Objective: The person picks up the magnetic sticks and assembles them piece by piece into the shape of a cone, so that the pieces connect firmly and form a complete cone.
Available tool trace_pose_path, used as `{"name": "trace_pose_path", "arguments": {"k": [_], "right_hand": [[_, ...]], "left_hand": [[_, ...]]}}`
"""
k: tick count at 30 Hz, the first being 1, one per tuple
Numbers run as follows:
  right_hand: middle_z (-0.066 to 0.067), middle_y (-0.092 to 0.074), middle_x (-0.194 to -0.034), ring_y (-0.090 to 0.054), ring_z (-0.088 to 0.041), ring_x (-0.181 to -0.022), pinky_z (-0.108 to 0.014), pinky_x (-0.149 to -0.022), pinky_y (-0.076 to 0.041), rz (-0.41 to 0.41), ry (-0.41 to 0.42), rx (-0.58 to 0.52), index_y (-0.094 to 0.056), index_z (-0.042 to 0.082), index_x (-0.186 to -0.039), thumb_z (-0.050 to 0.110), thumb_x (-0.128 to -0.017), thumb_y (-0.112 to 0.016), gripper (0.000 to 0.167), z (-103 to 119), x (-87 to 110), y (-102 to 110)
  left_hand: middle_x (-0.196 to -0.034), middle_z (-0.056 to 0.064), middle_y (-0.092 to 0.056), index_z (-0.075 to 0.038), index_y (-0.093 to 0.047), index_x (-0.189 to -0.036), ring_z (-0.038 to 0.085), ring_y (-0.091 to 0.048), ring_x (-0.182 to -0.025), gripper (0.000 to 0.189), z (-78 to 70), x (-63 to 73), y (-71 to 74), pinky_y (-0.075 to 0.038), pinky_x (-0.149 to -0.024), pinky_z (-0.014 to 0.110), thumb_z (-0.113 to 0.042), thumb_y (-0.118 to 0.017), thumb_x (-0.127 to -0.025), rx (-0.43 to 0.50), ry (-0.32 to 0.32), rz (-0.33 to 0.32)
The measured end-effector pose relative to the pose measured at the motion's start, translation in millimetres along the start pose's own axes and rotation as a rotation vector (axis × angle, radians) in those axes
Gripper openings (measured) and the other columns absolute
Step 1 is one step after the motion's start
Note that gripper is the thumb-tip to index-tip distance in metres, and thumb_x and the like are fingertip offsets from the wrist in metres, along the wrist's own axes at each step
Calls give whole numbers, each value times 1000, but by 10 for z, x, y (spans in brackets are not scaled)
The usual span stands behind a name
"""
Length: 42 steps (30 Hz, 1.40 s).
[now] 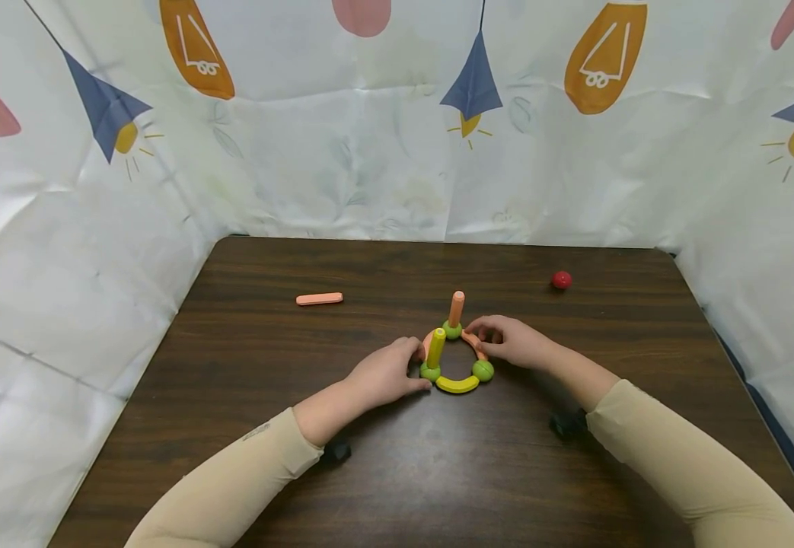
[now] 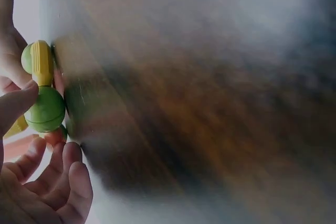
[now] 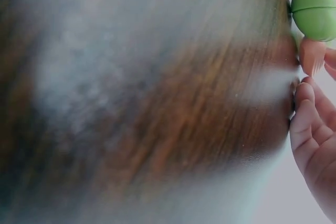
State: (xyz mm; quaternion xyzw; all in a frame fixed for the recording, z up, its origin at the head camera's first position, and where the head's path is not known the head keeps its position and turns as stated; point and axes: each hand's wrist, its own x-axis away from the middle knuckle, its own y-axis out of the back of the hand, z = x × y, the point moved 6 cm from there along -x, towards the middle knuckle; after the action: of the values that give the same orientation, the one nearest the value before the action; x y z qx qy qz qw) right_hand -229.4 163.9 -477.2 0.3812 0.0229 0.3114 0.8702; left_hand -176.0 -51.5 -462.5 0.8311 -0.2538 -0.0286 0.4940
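A ring of toy building pieces lies on the table. It has a yellow curved piece (image 1: 457, 385) in front, an orange curved piece (image 1: 475, 344) on the right and another orange one at the left. Green balls (image 1: 483, 371) join the pieces. A yellow stick (image 1: 436, 348) stands on the left ball (image 2: 45, 109), and an orange stick (image 1: 457, 309) stands on the back ball (image 1: 452, 330). My left hand (image 1: 386, 371) holds the left ball between thumb and fingers. With its thumb and fingers, my right hand (image 1: 511, 342) pinches the right orange curved piece.
A loose orange stick (image 1: 319, 299) lies at the back left of the dark wooden table (image 1: 246, 365). Further back on the right is a red ball (image 1: 562, 280). A patterned white cloth (image 1: 369, 167) hangs behind the table and along its sides.
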Motion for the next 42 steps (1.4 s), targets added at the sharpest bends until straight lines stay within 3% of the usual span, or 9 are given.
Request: {"name": "trace_pose_path", "arguments": {"k": [6,12,19,32,42], "right_hand": [[0,-58,-114,-52,-14,-76,-31,-68,-47,-1,49,96,-64,19,-129,21,-98,-64,31,96,59,-18],[0,-56,-118,-51,-11,-75,-29,-67,-47,-4,79,164,-66,16,-125,22,-98,-64,28,128,103,-28],[0,-56,-119,-50,-10,-77,-28,-68,-46,-11,117,226,-65,16,-126,22,-98,-64,29,138,148,-42],[-1,-59,-113,-52,-11,-74,-29,-66,-46,-131,22,159,-69,18,-122,24,-93,-72,29,133,102,-76],[1,-60,-112,-52,-12,-73,-30,-65,-46,-170,-18,127,-70,20,-119,26,-93,-72,27,134,76,-91]], "left_hand": [[-100,-5,-57,-17,-58,-109,11,-55,-84,38,29,-13,-1,-49,-78,32,-38,-79,-85,3,33,-15],[-100,-5,-61,-16,-61,-117,11,-58,-86,35,50,-52,51,-50,-77,33,-33,-76,-89,22,52,-27],[-102,-3,-64,-18,-61,-127,13,-60,-87,37,160,-128,145,-50,-76,34,-29,-72,-93,51,117,-71],[-89,-2,-64,-20,-60,-133,14,-59,-71,37,344,-366,237,-47,-61,29,-26,-66,-97,199,214,-120],[-87,-1,-65,-21,-59,-136,15,-59,-68,38,360,-476,281,-46,-59,29,-25,-63,-99,207,230,-113]]}}
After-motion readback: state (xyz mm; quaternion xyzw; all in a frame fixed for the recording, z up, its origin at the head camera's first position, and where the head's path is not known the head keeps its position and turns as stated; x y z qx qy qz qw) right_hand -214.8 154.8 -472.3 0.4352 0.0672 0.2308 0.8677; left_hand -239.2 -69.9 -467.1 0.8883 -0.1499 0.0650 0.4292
